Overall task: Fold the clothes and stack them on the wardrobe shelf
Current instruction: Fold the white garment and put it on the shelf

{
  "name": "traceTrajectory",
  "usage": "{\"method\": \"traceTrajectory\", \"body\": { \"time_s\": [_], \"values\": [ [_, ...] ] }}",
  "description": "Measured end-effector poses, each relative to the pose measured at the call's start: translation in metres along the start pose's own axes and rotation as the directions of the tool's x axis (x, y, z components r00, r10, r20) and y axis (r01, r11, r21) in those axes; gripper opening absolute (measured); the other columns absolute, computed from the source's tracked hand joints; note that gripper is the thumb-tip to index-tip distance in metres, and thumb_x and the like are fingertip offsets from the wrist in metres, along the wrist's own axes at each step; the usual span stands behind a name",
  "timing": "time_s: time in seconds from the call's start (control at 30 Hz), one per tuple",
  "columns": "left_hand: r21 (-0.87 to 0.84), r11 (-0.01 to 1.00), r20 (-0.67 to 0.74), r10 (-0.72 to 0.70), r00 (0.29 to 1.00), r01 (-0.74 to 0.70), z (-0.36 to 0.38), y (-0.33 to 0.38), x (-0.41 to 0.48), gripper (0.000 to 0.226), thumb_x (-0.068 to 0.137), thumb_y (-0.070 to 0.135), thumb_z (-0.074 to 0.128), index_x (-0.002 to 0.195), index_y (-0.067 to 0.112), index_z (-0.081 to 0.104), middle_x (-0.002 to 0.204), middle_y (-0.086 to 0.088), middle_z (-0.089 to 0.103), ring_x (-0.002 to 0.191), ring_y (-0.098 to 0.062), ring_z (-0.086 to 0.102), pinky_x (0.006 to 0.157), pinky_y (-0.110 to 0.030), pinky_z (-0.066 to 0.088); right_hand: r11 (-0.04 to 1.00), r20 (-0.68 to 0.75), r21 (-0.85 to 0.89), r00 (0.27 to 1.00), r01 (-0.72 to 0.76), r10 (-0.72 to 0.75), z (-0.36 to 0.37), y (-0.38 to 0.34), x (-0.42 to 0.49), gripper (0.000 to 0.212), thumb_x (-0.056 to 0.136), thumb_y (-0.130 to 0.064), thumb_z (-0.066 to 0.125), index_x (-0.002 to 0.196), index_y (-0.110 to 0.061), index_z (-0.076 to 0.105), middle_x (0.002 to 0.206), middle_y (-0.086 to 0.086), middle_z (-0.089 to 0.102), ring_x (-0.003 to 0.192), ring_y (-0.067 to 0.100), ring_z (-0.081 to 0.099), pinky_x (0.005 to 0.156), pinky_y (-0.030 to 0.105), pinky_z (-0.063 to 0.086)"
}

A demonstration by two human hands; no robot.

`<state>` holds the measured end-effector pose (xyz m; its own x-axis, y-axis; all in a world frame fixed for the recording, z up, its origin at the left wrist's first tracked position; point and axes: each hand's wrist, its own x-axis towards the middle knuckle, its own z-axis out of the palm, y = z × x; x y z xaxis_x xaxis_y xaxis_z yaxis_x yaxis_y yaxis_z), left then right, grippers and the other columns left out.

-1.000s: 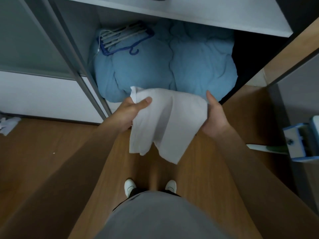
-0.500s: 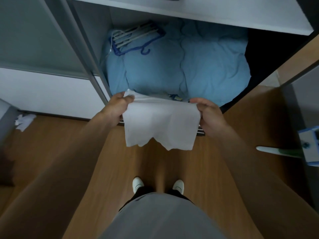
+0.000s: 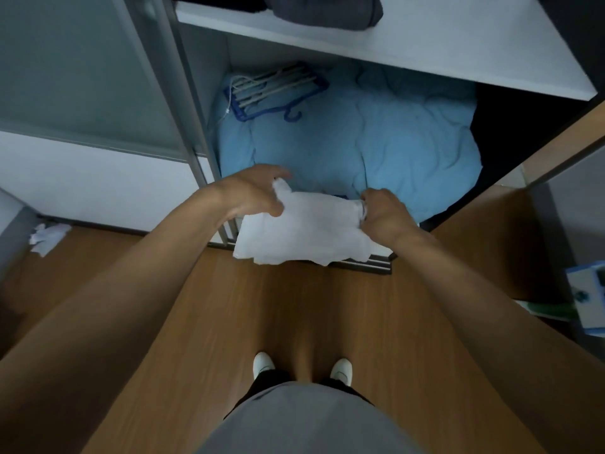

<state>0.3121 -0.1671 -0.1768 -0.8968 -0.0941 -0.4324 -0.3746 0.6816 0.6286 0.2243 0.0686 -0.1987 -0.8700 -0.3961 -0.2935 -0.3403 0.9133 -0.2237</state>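
A white garment (image 3: 301,232) is stretched in the air between my two hands, partly folded, its lower edge hanging over the wardrobe's bottom rail. My left hand (image 3: 253,191) grips its upper left corner. My right hand (image 3: 383,214) is curled round its bunched right end. Above them runs the white wardrobe shelf (image 3: 409,40), with folded dark clothes (image 3: 327,9) lying at its back.
A blue quilt (image 3: 360,142) fills the wardrobe's bottom compartment, with blue and white hangers (image 3: 271,90) on top. A sliding door (image 3: 82,70) stands at the left. Crumpled white cloth (image 3: 47,237) lies on the wooden floor at left. A blue-white object (image 3: 586,296) is at the right edge.
Both hands have lifted the white garment up and forward toward the wardrobe. The hanging part has been gathered shorter, and my right hand now bunches its end. The view has tilted up, showing the shelf.
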Motion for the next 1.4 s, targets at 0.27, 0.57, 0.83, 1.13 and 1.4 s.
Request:
{"method": "traceTrajectory", "body": {
  "time_s": [0.27, 0.57, 0.83, 1.13, 1.4],
  "values": [
    [0.310, 0.949, -0.552, 0.222, 0.804, -0.049, -0.068, 0.029, -0.005, 0.032, 0.080, 0.027, 0.069, 0.112, 0.023, 0.071, 0.108, -0.003, 0.069, 0.101, -0.028, 0.064, 0.081, -0.034, 0.049, 0.982, -0.564, 0.155, 0.826, 0.105, 0.001, -0.075, -0.019, 0.014, 0.029, 0.087, -0.009, 0.062, 0.107, -0.028, 0.072, 0.111, 0.007, 0.057, 0.101, 0.027, 0.058, 0.078, 0.031, 0.040],
    [-0.597, 0.618, -0.642, 0.015, 0.766, -0.512, -0.142, 0.048, 0.024, 0.009, 0.099, 0.009, 0.058, 0.096, 0.012, 0.065, 0.099, -0.008, 0.062, 0.096, -0.024, 0.062, 0.064, -0.030, 0.061, -0.017, -0.262, 0.965, 0.965, 0.261, -0.011, -0.148, -0.060, 0.075, 0.017, 0.096, -0.006, 0.053, 0.106, -0.018, 0.059, 0.101, 0.007, 0.061, 0.098, 0.026, 0.061, 0.095, 0.040, 0.051],
    [-0.699, 0.202, -0.697, 0.023, 0.717, -0.686, -0.214, 0.095, 0.089, 0.019, 0.071, 0.002, 0.048, 0.077, 0.008, 0.065, 0.090, -0.010, 0.061, 0.097, -0.024, 0.060, 0.085, -0.033, 0.057, -0.713, -0.347, 0.672, 0.936, 0.200, -0.064, -0.227, -0.075, 0.162, 0.030, 0.074, 0.001, 0.040, 0.068, -0.001, 0.069, 0.076, 0.011, 0.067, 0.077, 0.027, 0.064, 0.085, 0.032, 0.055],
    [-0.345, 0.646, -0.884, 0.021, 0.468, -0.681, -0.305, 0.143, 0.204, 0.025, 0.079, 0.023, 0.051, 0.070, 0.014, 0.073, 0.088, 0.003, 0.071, 0.084, -0.011, 0.064, 0.076, -0.023, 0.046, 0.064, -0.442, 0.897, 0.891, 0.437, 0.108, -0.321, -0.074, 0.315, 0.021, 0.082, -0.008, 0.069, 0.099, 0.003, 0.075, 0.094, 0.010, 0.067, 0.089, 0.024, 0.063, 0.077, 0.033, 0.050],
    [0.350, 0.932, -0.673, 0.321, 0.667, -0.096, -0.282, 0.131, 0.292, 0.041, 0.098, 0.021, 0.046, 0.138, 0.015, 0.053, 0.144, -0.006, 0.051, 0.135, -0.025, 0.044, 0.112, -0.041, 0.035, 0.845, -0.636, 0.183, 0.716, 0.503, -0.288, -0.286, -0.106, 0.378, 0.047, 0.091, -0.035, 0.037, 0.131, -0.020, 0.058, 0.139, 0.002, 0.057, 0.133, 0.024, 0.047, 0.113, 0.054, 0.030]
  ]
}}
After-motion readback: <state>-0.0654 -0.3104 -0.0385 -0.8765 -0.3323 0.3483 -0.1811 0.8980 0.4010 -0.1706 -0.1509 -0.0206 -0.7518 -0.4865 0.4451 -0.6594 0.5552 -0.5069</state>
